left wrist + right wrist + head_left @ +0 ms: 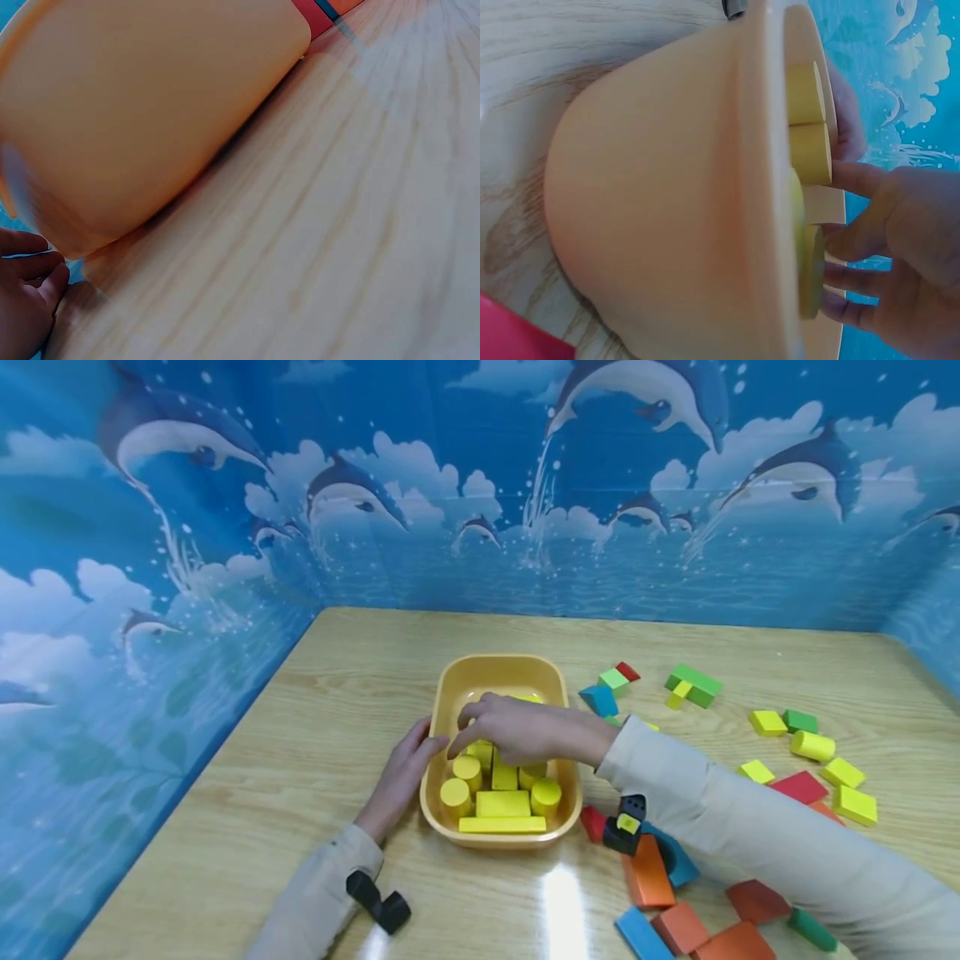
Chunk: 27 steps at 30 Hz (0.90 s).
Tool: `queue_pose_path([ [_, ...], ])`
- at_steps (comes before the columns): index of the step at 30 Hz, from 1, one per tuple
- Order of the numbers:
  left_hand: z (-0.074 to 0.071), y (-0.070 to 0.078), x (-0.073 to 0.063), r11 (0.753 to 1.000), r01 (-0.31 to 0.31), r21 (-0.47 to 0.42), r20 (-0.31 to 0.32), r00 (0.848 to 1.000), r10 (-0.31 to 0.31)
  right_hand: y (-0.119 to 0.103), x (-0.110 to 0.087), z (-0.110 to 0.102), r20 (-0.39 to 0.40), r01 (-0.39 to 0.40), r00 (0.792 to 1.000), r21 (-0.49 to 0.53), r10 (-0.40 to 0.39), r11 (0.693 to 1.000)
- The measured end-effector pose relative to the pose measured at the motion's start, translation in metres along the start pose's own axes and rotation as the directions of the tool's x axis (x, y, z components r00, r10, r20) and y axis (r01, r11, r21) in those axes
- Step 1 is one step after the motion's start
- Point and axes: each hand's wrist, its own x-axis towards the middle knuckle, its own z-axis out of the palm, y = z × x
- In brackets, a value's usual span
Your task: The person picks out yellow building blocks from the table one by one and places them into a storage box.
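A tan plastic bin (495, 667) stands on the table, its lower half filled with yellow blocks. My left hand (401, 777) holds the bin's left side, thumb at the rim and fingers along the outer wall. In the left wrist view, the left fingers (34, 259) lie at the bin's lower edge. My right hand (510, 727) reaches over the right rim, thumb and index finger apart. In the right wrist view its fingertips (844, 277) are right at a yellow block (811, 274), and the index fingertip meets a yellow cylinder (810, 154). The palm hides blocks beneath it.
Loose blocks lie right of the bin: an orange block (648, 872), a blue arch (678, 858), a green block (703, 685), a yellow cylinder (813, 745) and several others. My right sleeve (750, 818) passes over some. A dolphin-print curtain (480, 560) borders the table's back.
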Motion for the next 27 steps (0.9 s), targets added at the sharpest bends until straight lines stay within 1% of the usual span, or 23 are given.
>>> queue_pose_path([
  [2,0.000,-0.001,0.000,1.000,-0.012,0.002,0.002,1.000,0.012,-0.002,0.000,-0.001,0.041,-0.009,0.999,-0.021,0.010,1.000],
  [5,0.000,-0.002,0.000,1.000,-0.023,0.004,0.003,1.000,0.023,-0.004,-0.002,-0.001,0.057,-0.027,0.998,-0.021,0.029,0.999],
  [11,-0.001,0.000,0.000,1.000,-0.007,0.002,0.005,1.000,0.007,0.001,0.001,-0.004,-0.014,-0.029,0.999,0.047,0.030,0.998],
  [15,0.000,0.000,0.000,1.000,-0.005,-0.011,0.006,1.000,0.005,0.011,0.002,-0.008,-0.064,-0.042,0.997,0.034,0.044,0.999],
  [17,0.000,-0.001,-0.001,1.000,0.002,-0.018,0.002,1.000,-0.002,0.017,0.003,-0.007,-0.077,-0.009,0.997,0.010,0.009,1.000],
  [20,0.000,-0.001,-0.001,1.000,0.009,-0.010,0.003,1.000,-0.009,0.021,0.002,-0.004,-0.053,0.058,0.997,-0.030,-0.060,0.998],
  [22,0.000,-0.001,0.000,1.000,0.018,0.001,0.001,1.000,-0.018,0.022,0.000,-0.001,-0.028,0.091,0.995,-0.044,-0.092,0.995],
  [24,0.000,0.000,0.000,1.000,0.015,0.010,0.003,1.000,-0.015,0.021,-0.001,0.001,0.000,0.088,0.996,-0.043,-0.088,0.995],
  [27,-0.001,0.000,0.000,1.000,0.017,0.007,0.000,1.000,-0.017,0.020,-0.002,0.003,0.011,0.067,0.998,-0.034,-0.067,0.997],
])
